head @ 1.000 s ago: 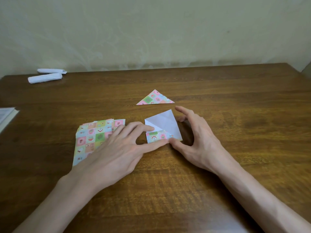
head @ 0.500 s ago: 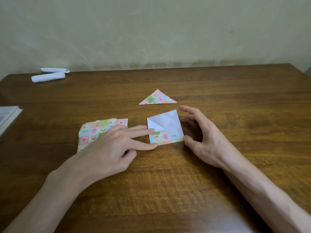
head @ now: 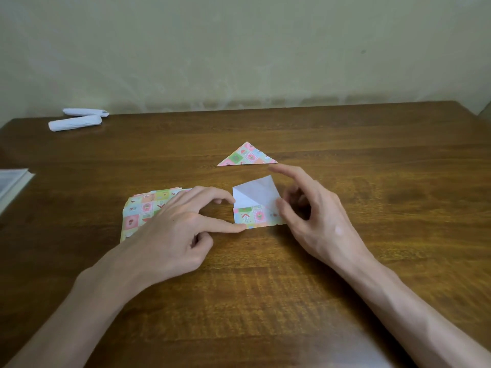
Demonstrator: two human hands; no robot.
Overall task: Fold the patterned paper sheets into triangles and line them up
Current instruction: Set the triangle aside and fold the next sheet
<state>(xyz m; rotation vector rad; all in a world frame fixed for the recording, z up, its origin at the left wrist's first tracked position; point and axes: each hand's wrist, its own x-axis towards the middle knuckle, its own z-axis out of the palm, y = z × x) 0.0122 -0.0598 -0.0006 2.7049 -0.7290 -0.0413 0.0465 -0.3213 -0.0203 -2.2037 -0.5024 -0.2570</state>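
Observation:
A partly folded sheet (head: 255, 205) lies mid-table, its white back up and a patterned strip along its near edge. My left hand (head: 180, 229) reaches in from the left. One straight fingertip presses the sheet's near left corner and another touches its left edge. My right hand (head: 313, 216) stands beside the sheet's right edge, with the thumb resting on that edge and the fingers spread loosely above. A finished patterned triangle (head: 247, 156) lies just behind. The stack of unfolded patterned sheets (head: 143, 208) sits to the left, partly under my left hand.
The wooden table (head: 372, 181) ends at a pale wall behind. Two rolled white papers (head: 75, 122) lie at the far left corner. A white book or pad (head: 13, 181) pokes in from the left edge.
My right thumb has moved from the sheet's near right corner up onto its right edge, and the index finger has lifted toward the triangle. My left fingertips stay on the sheet's left side.

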